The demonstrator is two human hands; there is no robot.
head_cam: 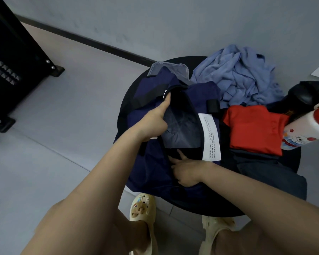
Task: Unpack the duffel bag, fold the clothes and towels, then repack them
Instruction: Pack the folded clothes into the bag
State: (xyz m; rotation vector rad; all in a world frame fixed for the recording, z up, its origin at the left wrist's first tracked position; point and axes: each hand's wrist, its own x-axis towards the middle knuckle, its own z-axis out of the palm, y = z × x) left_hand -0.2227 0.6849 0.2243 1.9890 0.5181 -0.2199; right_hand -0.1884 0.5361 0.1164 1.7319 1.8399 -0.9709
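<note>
A navy duffel bag point(155, 168) lies open on a round black table point(228, 208). My left hand point(153, 124) grips the bag's left rim, thumb along the edge, holding the opening apart. My right hand point(184, 170) reaches into the near end of the opening, its fingertips on something dark inside; whether it holds anything is hidden. The grey lining point(180, 131) shows inside. A folded red garment point(252, 129) lies on a dark folded garment point(269, 170) right of the bag. A crumpled light-blue cloth point(238, 76) is heaped behind.
A white bottle with a cartoon print point(306, 127) and a black object point(309, 92) stand at the table's right edge. A black metal stand point(13, 57) is on the floor at left. My feet in cream clogs point(142, 208) are by the table.
</note>
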